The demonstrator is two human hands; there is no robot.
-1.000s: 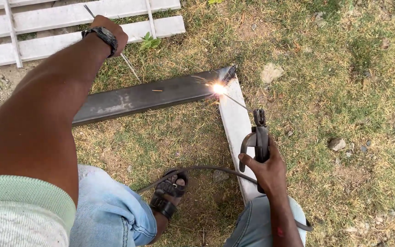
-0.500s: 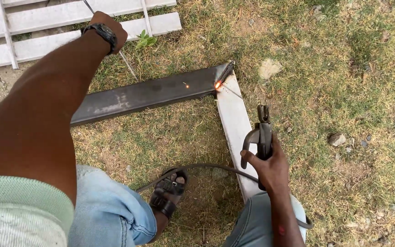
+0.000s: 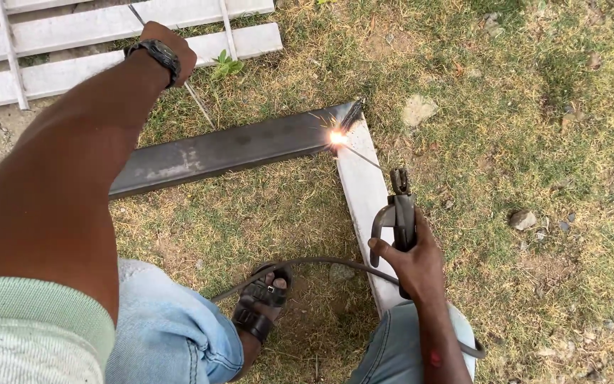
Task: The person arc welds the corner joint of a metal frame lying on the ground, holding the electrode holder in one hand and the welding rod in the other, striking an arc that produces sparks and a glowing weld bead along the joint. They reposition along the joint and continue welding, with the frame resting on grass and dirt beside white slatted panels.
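Head view: the arc spark [image 3: 336, 137] has flared again at the corner of the dark steel bar [image 3: 222, 151] and pale bar [image 3: 365, 206], twelve o'clock. Right hand [image 3: 410, 259] stays clenched on the electrode holder [image 3: 401, 213]; left hand [image 3: 172, 50], eleven o'clock, grips thin rods [image 3: 197, 103].

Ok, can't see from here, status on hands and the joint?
Right hand grips holder, rod sparking at corner joint. Left hand raised, holding thin rod. Cable by foot.

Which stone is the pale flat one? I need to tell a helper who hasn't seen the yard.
Find the dark steel bar lying across the grass and follow it to the spark at its corner with the pale bar. The stone lies just right of that corner; it is pale and flat, larger than the small grey pebble further right.
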